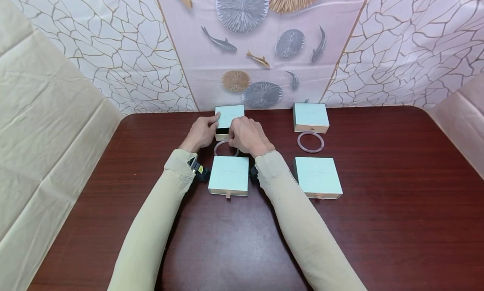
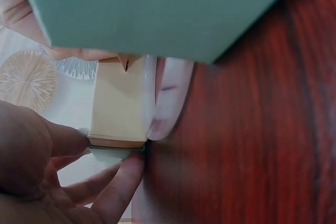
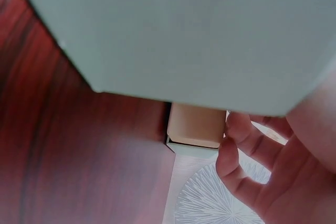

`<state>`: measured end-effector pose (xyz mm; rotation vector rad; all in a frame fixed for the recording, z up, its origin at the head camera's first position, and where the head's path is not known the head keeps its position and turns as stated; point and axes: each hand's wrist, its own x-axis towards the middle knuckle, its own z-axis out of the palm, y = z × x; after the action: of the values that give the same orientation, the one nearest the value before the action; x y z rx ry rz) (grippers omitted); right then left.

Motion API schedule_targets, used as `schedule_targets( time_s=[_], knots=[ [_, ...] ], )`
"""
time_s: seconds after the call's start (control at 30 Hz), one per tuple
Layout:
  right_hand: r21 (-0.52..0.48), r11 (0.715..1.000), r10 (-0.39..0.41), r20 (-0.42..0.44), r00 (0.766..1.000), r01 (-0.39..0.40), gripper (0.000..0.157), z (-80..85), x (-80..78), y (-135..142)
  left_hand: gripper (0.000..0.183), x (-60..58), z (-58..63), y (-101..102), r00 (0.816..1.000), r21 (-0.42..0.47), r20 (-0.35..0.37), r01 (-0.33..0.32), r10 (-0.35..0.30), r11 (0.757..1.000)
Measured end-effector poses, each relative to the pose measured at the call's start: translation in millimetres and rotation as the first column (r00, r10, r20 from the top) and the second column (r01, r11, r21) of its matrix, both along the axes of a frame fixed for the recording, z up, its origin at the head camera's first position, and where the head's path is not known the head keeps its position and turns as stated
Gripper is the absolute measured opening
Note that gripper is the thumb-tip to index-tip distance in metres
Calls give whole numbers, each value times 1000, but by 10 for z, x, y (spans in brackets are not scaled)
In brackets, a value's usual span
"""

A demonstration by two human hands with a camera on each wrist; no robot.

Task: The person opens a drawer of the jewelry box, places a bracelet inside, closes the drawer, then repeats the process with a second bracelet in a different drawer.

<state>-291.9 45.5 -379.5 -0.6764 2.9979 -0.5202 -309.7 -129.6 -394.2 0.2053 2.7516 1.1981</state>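
from my feed i see a dark red-brown wooden table with rounded far corners filling the near and middle ground, its grain running left to right. behind it hangs a pale pink backdrop panel printed with small grey and gold fish and round fan-like discs in grey and tan. to the left and right of that panel the far wall is white with a gold crackle pattern. cream creased sheeting covers the left side, and a strip of the same shows at the right edge. the light is even and soft.
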Motion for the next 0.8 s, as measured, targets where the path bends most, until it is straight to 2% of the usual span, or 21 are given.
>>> schedule_targets(
  time_s=[0.27,0.53,0.8],
  knots=[
    [2,1000,-1,-2,1000,1,29,6,3,-1,46,7,-5,6,1000,1,-5,-4,4,1000],
    [4,1000,-4,-10,1000,4,27,6,1,2,47,15,-16,5,999,3,-48,-14,14,1000],
    [-11,1000,-6,-6,1000,6,31,1,13,2,48,8,-40,8,999,-13,-51,-19,18,1000]
  ],
)
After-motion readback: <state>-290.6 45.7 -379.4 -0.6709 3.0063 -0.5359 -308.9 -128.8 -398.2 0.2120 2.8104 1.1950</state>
